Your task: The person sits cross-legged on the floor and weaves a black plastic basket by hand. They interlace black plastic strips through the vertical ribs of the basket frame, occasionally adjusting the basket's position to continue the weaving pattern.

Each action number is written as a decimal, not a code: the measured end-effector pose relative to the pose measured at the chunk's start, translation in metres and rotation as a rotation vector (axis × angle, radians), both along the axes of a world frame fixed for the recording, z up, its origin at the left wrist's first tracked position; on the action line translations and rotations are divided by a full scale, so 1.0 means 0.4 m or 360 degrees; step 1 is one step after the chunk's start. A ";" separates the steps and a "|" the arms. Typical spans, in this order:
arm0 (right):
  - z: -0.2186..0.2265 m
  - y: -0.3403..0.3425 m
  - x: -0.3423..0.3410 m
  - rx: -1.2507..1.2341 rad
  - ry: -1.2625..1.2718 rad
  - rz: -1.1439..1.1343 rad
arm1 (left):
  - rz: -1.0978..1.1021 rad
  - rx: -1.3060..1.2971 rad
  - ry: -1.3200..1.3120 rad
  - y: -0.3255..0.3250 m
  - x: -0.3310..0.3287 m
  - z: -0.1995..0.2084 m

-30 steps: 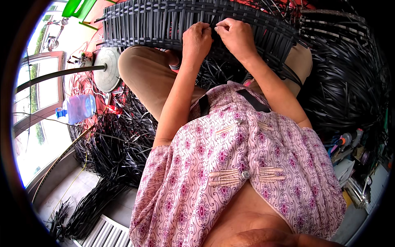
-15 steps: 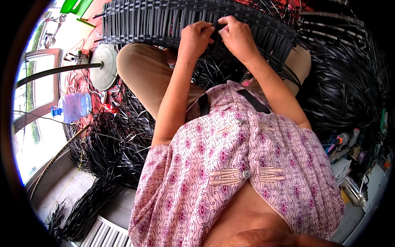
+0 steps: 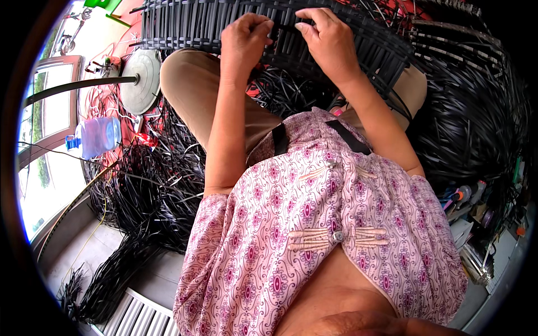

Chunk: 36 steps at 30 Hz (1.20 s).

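A black woven panel of flat plastic strips (image 3: 185, 25) lies across my knees at the top of the view. Over its middle, my left hand (image 3: 244, 45) is closed, thumb and forefinger pinched together. A hand's width to the right, my right hand (image 3: 332, 47) has its fingers bent, with forefinger and thumb pointing toward the left hand. Whatever either hand pinches is too dark against the black weave to make out. Beneath the panel, between my legs, lie loose black strips (image 3: 286, 92).
A large heap of black strips (image 3: 465, 117) rises on my right, and another bundle (image 3: 151, 196) spreads on my left. Beyond that one are a blue water jug (image 3: 100, 137) and a round grey base with a pole (image 3: 140, 92). Small tools (image 3: 462, 193) lie at the right.
My left hand has moved left and slightly up, widening the gap between the hands. My right hand has shifted a little right, its forefinger and thumb further apart.
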State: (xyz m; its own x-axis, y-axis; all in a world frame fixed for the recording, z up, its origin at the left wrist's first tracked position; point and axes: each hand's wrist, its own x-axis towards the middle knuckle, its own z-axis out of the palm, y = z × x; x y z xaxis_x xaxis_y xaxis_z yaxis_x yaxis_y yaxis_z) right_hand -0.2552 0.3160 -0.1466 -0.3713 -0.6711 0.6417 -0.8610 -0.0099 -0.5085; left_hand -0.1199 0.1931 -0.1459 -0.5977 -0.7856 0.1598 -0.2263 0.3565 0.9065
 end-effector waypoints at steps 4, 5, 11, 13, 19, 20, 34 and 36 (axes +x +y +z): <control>0.028 -0.026 0.017 0.0149 -0.0682 0.0401 | -0.0116 -0.0066 0.0113 -0.007 0.020 0.059; 0.027 -0.032 0.023 0.0173 -0.0848 0.0428 | -0.0135 -0.0005 0.0129 -0.005 0.019 0.068; -0.014 -0.021 0.002 0.0100 -0.1322 0.0309 | 0.0089 0.0248 0.0360 -0.039 0.000 -0.039; -0.011 -0.010 -0.007 0.0116 -0.1486 0.0233 | 0.0105 -0.0109 0.0061 -0.043 -0.005 -0.080; -0.017 -0.017 0.000 0.0086 -0.1314 0.0180 | 0.0181 -0.0738 -0.0464 -0.004 -0.041 -0.096; -0.021 -0.019 -0.002 0.0035 -0.1282 0.0193 | 0.0185 -0.0741 -0.0499 -0.001 -0.045 -0.094; 0.008 -0.033 -0.042 0.0038 -0.1626 0.0270 | 0.0096 -0.0324 -0.0295 -0.042 -0.044 -0.110; 0.005 -0.033 -0.047 0.0042 -0.1695 0.0261 | 0.0043 -0.0258 -0.0228 -0.051 -0.041 -0.111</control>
